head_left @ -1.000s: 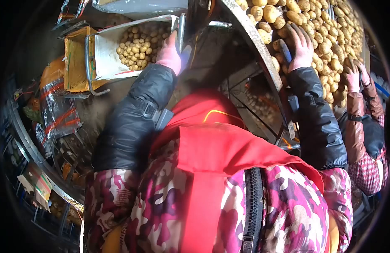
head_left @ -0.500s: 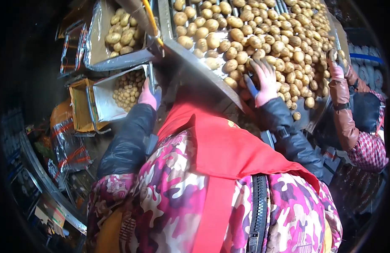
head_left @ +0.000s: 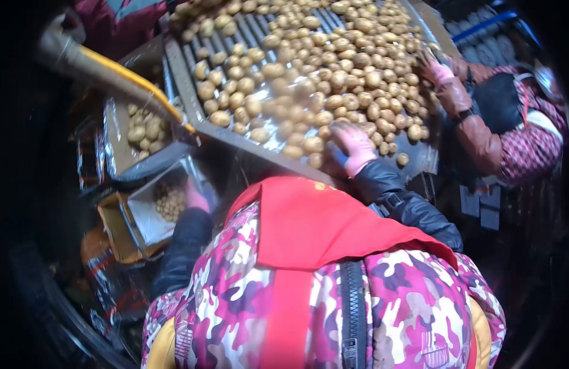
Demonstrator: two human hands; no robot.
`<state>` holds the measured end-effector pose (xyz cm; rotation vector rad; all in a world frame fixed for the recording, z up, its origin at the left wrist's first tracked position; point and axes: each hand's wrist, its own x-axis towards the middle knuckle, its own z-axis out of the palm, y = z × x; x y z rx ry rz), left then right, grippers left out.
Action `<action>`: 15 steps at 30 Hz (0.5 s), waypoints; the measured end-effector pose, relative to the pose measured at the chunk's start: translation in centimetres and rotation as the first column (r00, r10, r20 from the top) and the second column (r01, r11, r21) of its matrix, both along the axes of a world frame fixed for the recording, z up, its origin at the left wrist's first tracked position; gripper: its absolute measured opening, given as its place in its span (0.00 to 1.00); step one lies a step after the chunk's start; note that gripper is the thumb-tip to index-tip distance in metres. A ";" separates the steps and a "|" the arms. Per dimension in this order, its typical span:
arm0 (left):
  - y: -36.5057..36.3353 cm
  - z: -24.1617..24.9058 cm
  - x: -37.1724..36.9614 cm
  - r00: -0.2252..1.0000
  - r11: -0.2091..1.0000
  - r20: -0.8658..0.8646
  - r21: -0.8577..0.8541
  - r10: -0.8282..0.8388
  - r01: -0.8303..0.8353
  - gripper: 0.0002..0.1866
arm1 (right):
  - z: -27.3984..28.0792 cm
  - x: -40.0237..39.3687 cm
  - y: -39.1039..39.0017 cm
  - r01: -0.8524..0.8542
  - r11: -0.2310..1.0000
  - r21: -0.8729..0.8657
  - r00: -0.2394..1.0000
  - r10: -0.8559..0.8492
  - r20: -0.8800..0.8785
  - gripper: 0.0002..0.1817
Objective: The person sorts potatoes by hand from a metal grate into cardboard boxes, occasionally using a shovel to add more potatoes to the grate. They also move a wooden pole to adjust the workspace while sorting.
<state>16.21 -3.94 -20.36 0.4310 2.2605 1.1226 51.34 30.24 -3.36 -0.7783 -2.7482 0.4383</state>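
Observation:
A sorting table (head_left: 187, 92) of metal rollers carries many yellow potatoes (head_left: 333, 67). My right hand (head_left: 353, 146), in a pink glove, lies with spread fingers on the potatoes at the table's near edge. My left hand (head_left: 196, 195), also gloved in pink, is down at the left. It is at the right edge of a white-lined box (head_left: 144, 218) that holds small potatoes (head_left: 168, 202). The picture is blurred, so the left hand's grip is unclear. My red vest and pink camouflage jacket fill the bottom of the view.
A second box (head_left: 143, 130) with larger potatoes sits under the table's left rim. A grey and yellow bar (head_left: 121, 74) slants across the upper left. A co-worker in a brown sleeve has a gloved hand (head_left: 437, 72) on the potatoes at the right.
The view has swung up and to the left, so more of the roller table shows. My right hand stays on the potatoes at the near edge. My left hand stays by the box.

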 end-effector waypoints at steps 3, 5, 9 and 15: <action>-0.1 -1.1 0.0 0.996 0.998 -0.076 -0.048 -0.036 0.032 0.36 | 1.4 1.7 -0.2 0.004 1.000 -0.018 1.000 -0.003 0.012 0.26; -0.4 -0.7 0.0 0.980 0.986 -0.165 -0.141 -0.108 0.085 0.36 | 0.9 2.3 -0.1 0.051 0.999 -0.006 0.998 -0.051 0.023 0.26; -0.3 1.6 -0.4 0.977 0.961 -0.145 -0.250 -0.155 0.115 0.39 | -0.3 2.7 0.8 0.080 0.997 0.013 0.997 -0.080 -0.015 0.29; -0.7 1.0 -0.3 0.958 0.935 -0.216 -0.336 -0.189 0.109 0.38 | -1.8 2.9 5.4 0.264 0.963 0.056 0.964 -0.261 -0.055 0.28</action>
